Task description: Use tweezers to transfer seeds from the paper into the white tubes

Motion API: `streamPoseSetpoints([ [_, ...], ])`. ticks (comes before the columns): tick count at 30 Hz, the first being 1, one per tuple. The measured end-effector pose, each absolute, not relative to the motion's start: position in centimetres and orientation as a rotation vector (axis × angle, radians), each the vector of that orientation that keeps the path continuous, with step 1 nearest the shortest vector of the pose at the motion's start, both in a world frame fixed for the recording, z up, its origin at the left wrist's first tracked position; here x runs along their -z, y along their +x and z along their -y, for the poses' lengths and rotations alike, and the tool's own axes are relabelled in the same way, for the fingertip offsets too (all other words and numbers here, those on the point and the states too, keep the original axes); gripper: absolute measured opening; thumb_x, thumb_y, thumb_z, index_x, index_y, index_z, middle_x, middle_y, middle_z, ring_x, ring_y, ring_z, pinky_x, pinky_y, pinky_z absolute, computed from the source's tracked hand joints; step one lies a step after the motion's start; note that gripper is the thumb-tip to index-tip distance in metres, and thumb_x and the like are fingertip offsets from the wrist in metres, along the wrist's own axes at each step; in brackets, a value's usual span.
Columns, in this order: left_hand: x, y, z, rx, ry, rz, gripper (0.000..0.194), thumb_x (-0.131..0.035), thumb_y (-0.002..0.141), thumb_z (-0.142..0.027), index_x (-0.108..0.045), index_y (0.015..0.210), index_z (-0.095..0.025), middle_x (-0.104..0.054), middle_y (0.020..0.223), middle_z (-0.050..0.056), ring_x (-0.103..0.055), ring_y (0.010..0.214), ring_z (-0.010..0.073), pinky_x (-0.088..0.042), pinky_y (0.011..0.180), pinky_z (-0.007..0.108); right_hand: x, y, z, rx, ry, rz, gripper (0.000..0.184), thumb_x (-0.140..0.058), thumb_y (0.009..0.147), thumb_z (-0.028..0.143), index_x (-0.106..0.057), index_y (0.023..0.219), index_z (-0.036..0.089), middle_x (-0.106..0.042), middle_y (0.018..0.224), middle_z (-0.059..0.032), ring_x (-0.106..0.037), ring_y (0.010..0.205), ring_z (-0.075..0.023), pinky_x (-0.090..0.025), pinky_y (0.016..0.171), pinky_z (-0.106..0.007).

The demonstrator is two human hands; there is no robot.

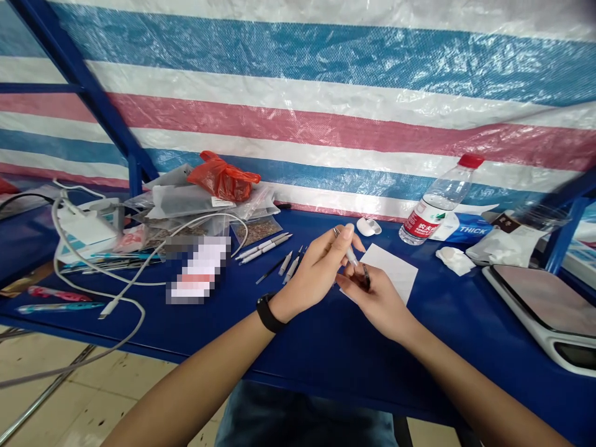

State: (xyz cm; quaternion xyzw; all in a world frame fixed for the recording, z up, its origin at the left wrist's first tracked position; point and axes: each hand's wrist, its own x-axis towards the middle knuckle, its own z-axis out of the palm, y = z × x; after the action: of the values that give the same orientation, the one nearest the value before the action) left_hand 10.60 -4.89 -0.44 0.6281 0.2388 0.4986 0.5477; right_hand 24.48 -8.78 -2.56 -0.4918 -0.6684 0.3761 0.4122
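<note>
My left hand (316, 267), with a black band at the wrist, is closed around a white pen barrel (351, 256) that slants down toward my other hand. The fingers of my right hand (384, 301) are closed at the barrel's lower end. A small dark piece (366, 277) shows between them; its kind is unclear. Left of my hands lie two whole white pens (263, 247), a thin black refill (268, 273) and some short grey-white pen parts (289, 266). A white paper sheet (398, 270) lies partly behind my right hand.
A water bottle (433, 208), a white earbud case (369, 227), crumpled tissue (455, 261) and a scale (544, 304) are rightward. Leftward are a blurred-out phone (200, 270), white cables (135, 279), bags of small parts (258, 231), a red plastic bag (223, 177) and coloured pens (60, 307).
</note>
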Motion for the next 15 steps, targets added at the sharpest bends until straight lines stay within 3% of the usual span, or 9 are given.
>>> streamPoseSetpoints([
  [9,0.8,10.7,5.1,-1.164,1.515,-0.534,0.043,-0.05,0.103,-0.054,-0.061,0.083,-0.017,-0.049,0.06,-0.004,-0.05,0.055,0.0086,-0.04,0.055,0.019,2.8,24.3,8.9,-0.995,-1.226,1.728,0.037,-0.059,0.086,0.045,-0.037,0.065,0.023,-0.038,0.061,0.0047,-0.036,0.058,-0.012,-0.033,0.055,-0.028],
  [15,0.2,10.6,5.4,-1.042,1.827,-0.591,0.036,-0.057,0.102,-0.039,-0.061,0.074,-0.016,-0.062,0.069,-0.002,-0.059,0.063,0.0099,-0.042,0.061,0.022,3.6,24.4,8.9,-0.962,-1.221,1.682,0.018,-0.061,0.086,0.036,-0.055,0.077,0.021,-0.057,0.069,0.0001,-0.055,0.067,-0.0174,-0.043,0.058,-0.029],
])
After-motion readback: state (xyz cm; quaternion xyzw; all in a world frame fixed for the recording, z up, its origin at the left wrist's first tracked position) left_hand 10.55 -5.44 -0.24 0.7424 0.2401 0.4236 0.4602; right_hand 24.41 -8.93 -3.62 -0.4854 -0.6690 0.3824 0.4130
